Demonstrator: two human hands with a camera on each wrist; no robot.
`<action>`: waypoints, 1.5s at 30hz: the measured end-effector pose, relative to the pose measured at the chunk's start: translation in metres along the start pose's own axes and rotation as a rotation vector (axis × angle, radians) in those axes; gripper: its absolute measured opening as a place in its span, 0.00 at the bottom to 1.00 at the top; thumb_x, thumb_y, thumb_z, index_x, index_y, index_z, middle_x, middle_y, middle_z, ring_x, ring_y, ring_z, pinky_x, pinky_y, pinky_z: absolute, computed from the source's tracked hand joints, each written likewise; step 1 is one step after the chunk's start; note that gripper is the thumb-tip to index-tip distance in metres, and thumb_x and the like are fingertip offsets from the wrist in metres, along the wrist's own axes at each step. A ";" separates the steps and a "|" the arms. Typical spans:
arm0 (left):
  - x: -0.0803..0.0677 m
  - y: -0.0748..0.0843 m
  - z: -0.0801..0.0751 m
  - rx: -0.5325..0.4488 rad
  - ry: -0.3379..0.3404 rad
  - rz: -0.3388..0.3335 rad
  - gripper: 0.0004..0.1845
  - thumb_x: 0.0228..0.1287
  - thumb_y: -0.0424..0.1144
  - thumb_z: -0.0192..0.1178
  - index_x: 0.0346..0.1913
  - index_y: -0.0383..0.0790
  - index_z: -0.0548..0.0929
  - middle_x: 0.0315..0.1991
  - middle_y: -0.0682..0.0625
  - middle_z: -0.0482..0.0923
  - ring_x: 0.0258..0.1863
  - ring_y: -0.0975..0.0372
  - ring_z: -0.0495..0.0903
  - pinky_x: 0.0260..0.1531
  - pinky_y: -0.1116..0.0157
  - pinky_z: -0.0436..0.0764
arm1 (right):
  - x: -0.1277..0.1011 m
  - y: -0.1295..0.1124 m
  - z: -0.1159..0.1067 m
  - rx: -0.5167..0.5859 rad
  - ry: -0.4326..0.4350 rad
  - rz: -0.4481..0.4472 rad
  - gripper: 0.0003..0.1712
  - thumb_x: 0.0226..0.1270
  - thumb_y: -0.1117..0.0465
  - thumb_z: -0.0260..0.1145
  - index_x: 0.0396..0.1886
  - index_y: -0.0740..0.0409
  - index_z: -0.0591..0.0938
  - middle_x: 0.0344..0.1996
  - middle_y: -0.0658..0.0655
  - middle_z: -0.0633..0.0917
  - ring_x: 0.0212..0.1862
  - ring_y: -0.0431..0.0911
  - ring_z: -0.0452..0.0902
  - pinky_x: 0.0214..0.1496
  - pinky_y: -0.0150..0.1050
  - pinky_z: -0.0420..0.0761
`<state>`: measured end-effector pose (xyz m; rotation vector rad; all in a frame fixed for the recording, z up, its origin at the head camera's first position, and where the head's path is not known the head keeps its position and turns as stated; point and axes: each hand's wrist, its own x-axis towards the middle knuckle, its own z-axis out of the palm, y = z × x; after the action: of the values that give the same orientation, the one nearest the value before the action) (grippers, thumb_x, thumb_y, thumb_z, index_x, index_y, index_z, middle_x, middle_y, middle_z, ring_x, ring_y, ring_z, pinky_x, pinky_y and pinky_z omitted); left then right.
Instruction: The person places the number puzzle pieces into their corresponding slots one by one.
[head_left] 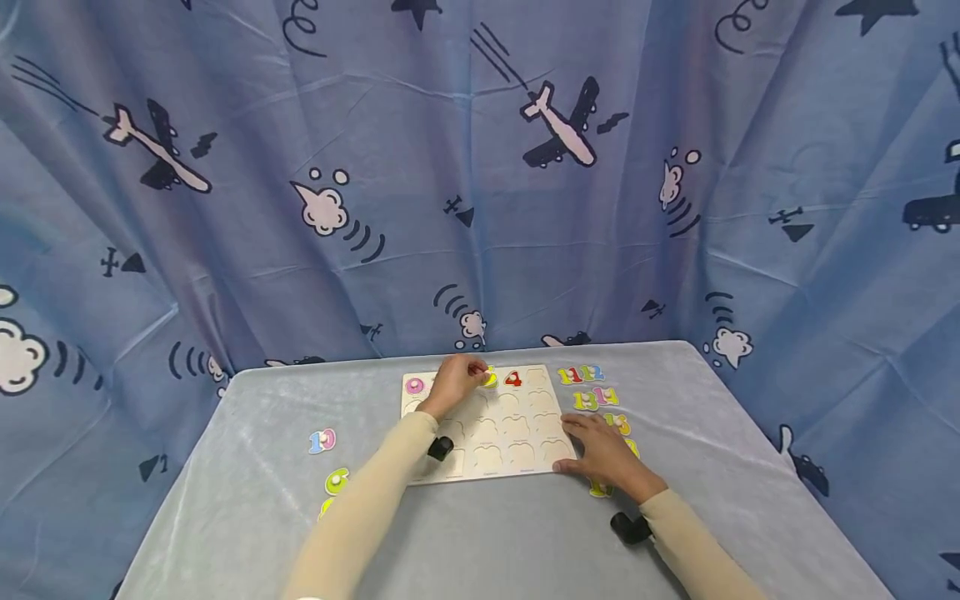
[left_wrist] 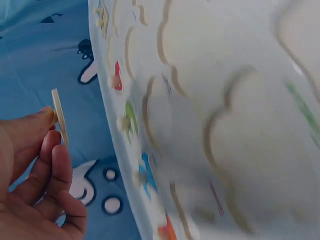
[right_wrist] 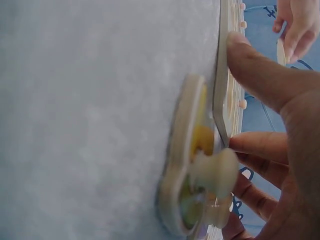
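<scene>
Head view: left hand [head_left: 452,383] pinches a thin piece [left_wrist: 60,117] over the board's [head_left: 487,467] top row; right hand [head_left: 603,454], fingers flat, steadies its right edge. A tilted piece could miss its recess, or the board slide on the counter [head_left: 262,433].

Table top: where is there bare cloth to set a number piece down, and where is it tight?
Bare cloth lies on the table in front of the puzzle board, between the two forearms, and between the board's left edge and the 10 piece. Crowded: the board's right side, where the 11–14 pieces lie and the right hand rests. The left hand pinches a piece over the top row.
</scene>
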<state>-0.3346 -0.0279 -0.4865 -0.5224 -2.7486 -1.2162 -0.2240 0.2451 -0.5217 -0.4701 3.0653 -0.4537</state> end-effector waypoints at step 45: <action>0.052 0.026 0.103 0.150 -0.019 -0.083 0.03 0.59 0.41 0.69 0.35 0.47 0.89 0.29 0.56 0.84 0.37 0.62 0.79 0.44 0.60 0.66 | -0.003 0.004 0.004 0.005 0.020 0.001 0.47 0.46 0.37 0.77 0.63 0.58 0.79 0.65 0.54 0.77 0.67 0.57 0.68 0.62 0.62 0.67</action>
<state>-0.3690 0.0776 -0.5271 -0.4111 -2.8744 -1.0136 -0.2222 0.2486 -0.5270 -0.4662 3.0824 -0.4693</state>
